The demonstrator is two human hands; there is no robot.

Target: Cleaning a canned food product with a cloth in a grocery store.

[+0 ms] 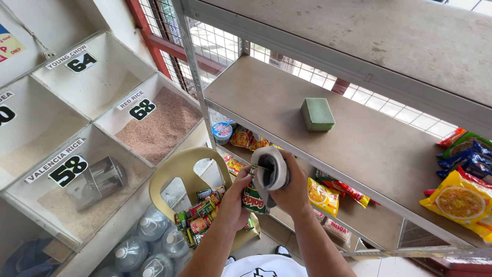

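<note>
Left hand (234, 200): raised in front of the shelf edge, grip closed round small green-red tin can (253, 197), held from the left side.
Right hand (292, 191): forearm up, fingers wrapped on crumpled grey-white cloth (270, 169), pressed on top of can.
Can place: in the air, below grey metal shelf board (359, 149), above yellow plastic chair (179, 172) w/ more cans.
Shelf: green rectangular sponge (317, 114) lies well apart.

A grey metal shelving rack (359, 149) stands against a window of white wire mesh (215, 43) with a red frame (154, 41); daylight comes through. At left, white wooden grain bins (102, 128) hold rice. A pale yellow plastic chair (179, 169) sits below on a light floor.
</note>
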